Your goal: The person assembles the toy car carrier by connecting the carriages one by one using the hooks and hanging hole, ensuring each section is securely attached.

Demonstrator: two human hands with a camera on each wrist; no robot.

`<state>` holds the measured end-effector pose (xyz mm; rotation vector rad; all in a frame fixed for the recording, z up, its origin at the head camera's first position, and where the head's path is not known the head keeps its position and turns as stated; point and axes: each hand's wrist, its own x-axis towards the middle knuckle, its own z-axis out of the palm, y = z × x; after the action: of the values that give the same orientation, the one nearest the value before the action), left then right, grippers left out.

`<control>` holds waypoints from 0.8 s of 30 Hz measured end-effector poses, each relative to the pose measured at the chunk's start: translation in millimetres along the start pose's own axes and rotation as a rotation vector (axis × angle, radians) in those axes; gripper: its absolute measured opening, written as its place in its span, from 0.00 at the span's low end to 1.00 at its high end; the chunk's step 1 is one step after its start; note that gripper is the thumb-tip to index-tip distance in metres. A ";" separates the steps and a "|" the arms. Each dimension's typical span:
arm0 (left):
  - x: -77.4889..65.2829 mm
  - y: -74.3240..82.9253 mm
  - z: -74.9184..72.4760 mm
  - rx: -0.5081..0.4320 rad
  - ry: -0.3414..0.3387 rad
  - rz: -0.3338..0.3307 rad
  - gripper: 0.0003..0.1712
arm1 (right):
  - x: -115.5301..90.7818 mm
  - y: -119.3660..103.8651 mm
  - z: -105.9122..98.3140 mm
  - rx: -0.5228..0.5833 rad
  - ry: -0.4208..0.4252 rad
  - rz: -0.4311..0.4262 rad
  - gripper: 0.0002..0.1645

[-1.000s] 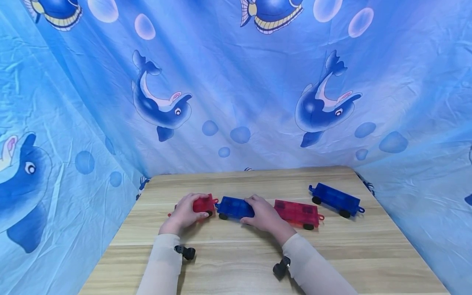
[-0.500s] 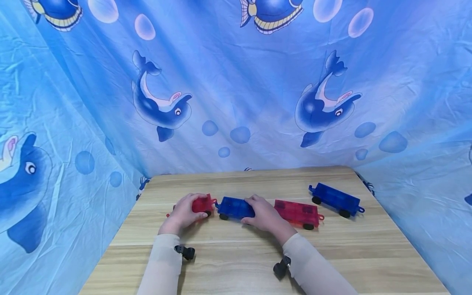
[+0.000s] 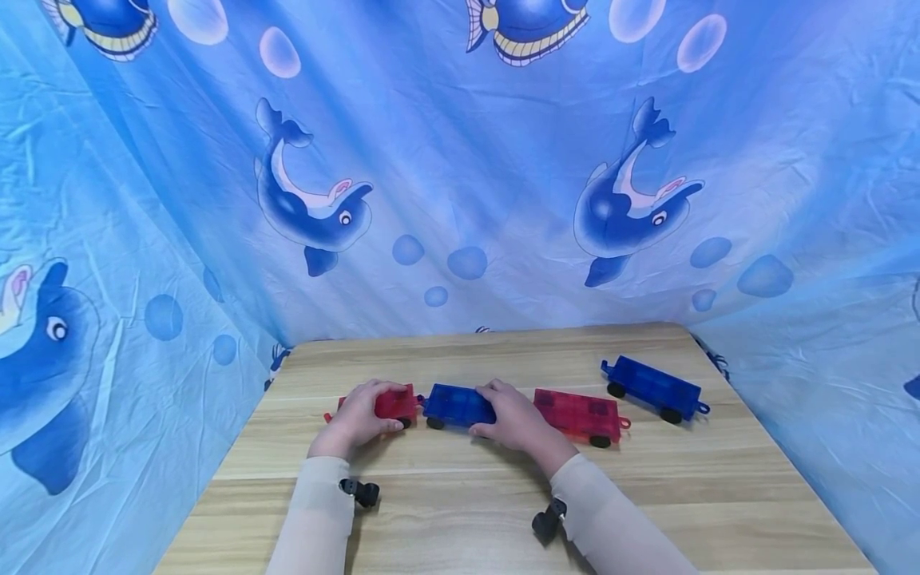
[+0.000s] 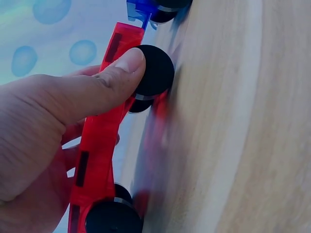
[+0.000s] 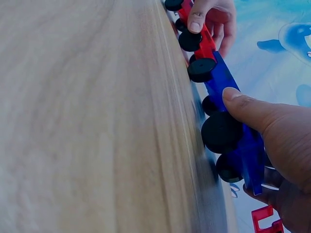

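My left hand (image 3: pixel 359 413) grips a red toy train car (image 3: pixel 395 403) from above. In the left wrist view its thumb presses by a black wheel (image 4: pixel 158 70) of that red car (image 4: pixel 97 145). To the right, my right hand (image 3: pixel 516 417) grips the rear part of a blue toy train car (image 3: pixel 456 405), partly covering it. In the right wrist view the thumb lies along the side of the blue car (image 5: pixel 223 80). The two cars stand end to end, and the red car's end ring meets the blue car's hook (image 3: pixel 422 402); whether they are linked is too small to tell.
A second red train car (image 3: pixel 577 415) stands just right of my right hand. Farther right, a second blue train car (image 3: pixel 656 388) sits at an angle. All are on a wooden table (image 3: pixel 446 511), with a blue dolphin-print cloth (image 3: pixel 460 184) behind it.
The near end of the left red car, by the blue car, has come down from a raised position to the blue car's hook. The right hand and its blue car have barely moved.
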<state>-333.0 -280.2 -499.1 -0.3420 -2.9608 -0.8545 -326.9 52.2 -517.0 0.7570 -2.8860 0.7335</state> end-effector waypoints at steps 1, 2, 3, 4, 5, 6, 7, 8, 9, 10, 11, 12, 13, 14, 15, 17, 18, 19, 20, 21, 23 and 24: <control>0.0 -0.4 -0.2 -0.003 -0.001 -0.001 0.42 | -0.1 0.0 -0.1 -0.003 0.000 0.001 0.50; 0.0 -0.8 -0.3 -0.009 -0.004 -0.005 0.42 | -0.3 0.0 -0.3 -0.004 -0.001 0.001 0.51; 0.0 -1.3 -0.5 -0.013 -0.006 -0.008 0.42 | -0.5 0.1 -0.4 -0.005 -0.003 0.001 0.51; 0.0 -1.9 -0.8 -0.019 -0.008 -0.012 0.42 | -0.6 0.2 -1.0 -0.008 -0.005 0.000 0.51; 0.1 -2.6 -1.2 -0.024 -0.011 -0.017 0.42 | -0.8 0.4 -1.7 -0.006 -0.007 -0.001 0.51; -0.2 -3.2 -1.9 -0.029 -0.012 -0.023 0.43 | -1.0 0.9 -2.3 -0.004 -0.008 -0.002 0.52; -0.3 -3.6 -2.8 -0.032 -0.012 -0.026 0.43 | -0.9 1.6 -2.9 0.000 -0.007 -0.002 0.52; -0.4 -4.2 -3.6 -0.035 -0.013 -0.033 0.43 | -1.3 2.3 -4.4 0.006 -0.005 -0.003 0.52; -0.6 -4.9 -4.7 -0.034 -0.012 -0.036 0.43 | -1.7 3.1 -6.2 0.013 -0.002 -0.004 0.53; -0.8 -5.4 -5.8 -0.035 -0.011 -0.039 0.44 | -2.0 4.1 -8.2 0.018 0.004 -0.007 0.53; -0.8 -6.3 -6.9 -0.034 -0.010 -0.041 0.44 | -2.5 5.3 -10.5 0.024 0.009 -0.010 0.53; -0.9 -7.0 -8.0 -0.036 -0.009 -0.041 0.44 | -3.4 6.4 -13.6 0.028 0.015 -0.014 0.53; -1.2 -7.6 -9.1 -0.036 -0.009 -0.040 0.44 | -4.5 7.4 -17.0 0.030 0.018 -0.015 0.53; -1.2 -8.6 -9.9 -0.036 -0.009 -0.040 0.44 | -5.9 8.6 -20.6 0.031 0.021 -0.015 0.53; -1.5 -9.7 -10.6 -0.035 -0.009 -0.038 0.44 | -7.4 10.1 -24.0 0.032 0.023 -0.015 0.53; -2.0 -12.2 -11.4 -0.033 -0.010 -0.041 0.45 | -11.2 13.6 -31.2 0.037 0.029 -0.010 0.53; -2.2 -13.4 -11.7 -0.033 -0.010 -0.044 0.45 | -13.3 15.7 -34.6 0.039 0.034 -0.005 0.53; -2.4 -14.7 -12.0 -0.031 -0.011 -0.046 0.45 | -15.4 18.5 -37.3 0.039 0.040 0.000 0.53; -2.6 -16.1 -12.2 -0.031 -0.012 -0.047 0.45 | -17.7 21.7 -39.5 0.040 0.048 0.005 0.53; -3.0 -17.3 -12.5 -0.032 -0.014 -0.048 0.45 | -20.1 25.1 -41.8 0.041 0.056 0.009 0.53; -3.8 -19.2 -13.4 -0.039 -0.017 -0.056 0.46 | -25.5 32.3 -45.4 0.036 0.072 0.018 0.52; -4.1 -20.2 -14.0 -0.042 -0.017 -0.058 0.46 | -28.2 36.4 -46.9 0.026 0.076 0.022 0.52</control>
<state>-333.7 -305.1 -498.2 -0.2677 -2.9859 -0.9251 -322.1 114.4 -496.4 0.6857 -2.8261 0.7864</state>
